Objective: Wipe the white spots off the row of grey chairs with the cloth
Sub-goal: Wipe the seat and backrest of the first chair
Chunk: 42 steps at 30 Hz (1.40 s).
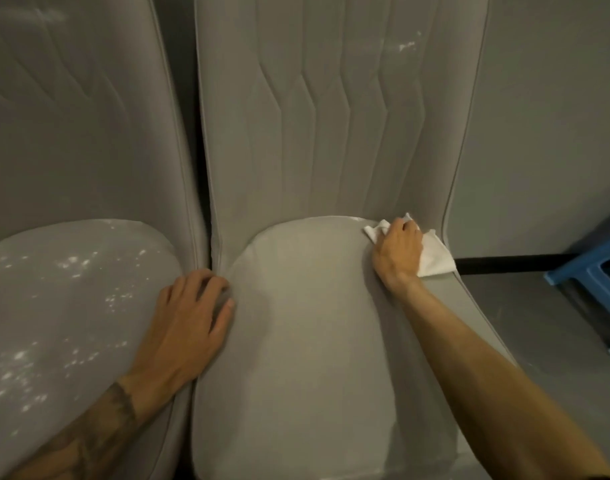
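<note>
Head view looks down on two grey chairs side by side. The right hand [398, 252] presses a white cloth [433, 258] flat against the back right corner of the right chair's seat [296, 341], fingers [405, 227] curled down over it rather than pinching. That seat looks clean, though a few white spots [405, 46] sit high on its backrest – straight up from the cloth. The left hand [189, 323] rests with fingers loosely spread on the seam between the chairs, holding nothing. Most remaining marks cover the left chair's seat [71, 306], well apart from the cloth, across to the left; faint smears near its backrest top may be more spots – hard to tell
</note>
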Each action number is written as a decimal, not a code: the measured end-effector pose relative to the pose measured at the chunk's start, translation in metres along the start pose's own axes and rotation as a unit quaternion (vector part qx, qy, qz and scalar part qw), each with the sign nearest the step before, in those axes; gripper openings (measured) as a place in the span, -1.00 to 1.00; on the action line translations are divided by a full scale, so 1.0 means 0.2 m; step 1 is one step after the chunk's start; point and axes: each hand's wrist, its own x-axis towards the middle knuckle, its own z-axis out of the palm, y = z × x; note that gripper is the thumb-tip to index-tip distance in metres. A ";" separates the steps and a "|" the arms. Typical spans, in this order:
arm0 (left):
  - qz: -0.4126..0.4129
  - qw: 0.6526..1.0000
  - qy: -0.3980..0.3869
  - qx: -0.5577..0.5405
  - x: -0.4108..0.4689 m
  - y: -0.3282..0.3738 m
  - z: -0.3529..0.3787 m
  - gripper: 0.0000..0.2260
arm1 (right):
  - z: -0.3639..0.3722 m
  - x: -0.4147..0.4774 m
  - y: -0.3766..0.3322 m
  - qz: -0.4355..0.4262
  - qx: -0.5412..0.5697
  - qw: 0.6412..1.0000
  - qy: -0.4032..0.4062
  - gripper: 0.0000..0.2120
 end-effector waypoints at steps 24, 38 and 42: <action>0.001 0.999 0.043 -0.014 -0.01 -0.02 0.06 -0.72 | 0.10 0.06 -0.14 -0.112 0.051 0.988 -0.089 -0.63; 0.005 0.999 0.046 -0.015 -0.02 -0.04 0.07 -0.71 | 0.10 0.08 -0.21 -0.206 0.039 0.963 -0.169 -0.63; 0.007 0.999 0.048 -0.018 -0.01 -0.05 0.08 -0.72 | 0.02 0.13 -0.04 -0.181 0.023 0.975 -0.130 -0.65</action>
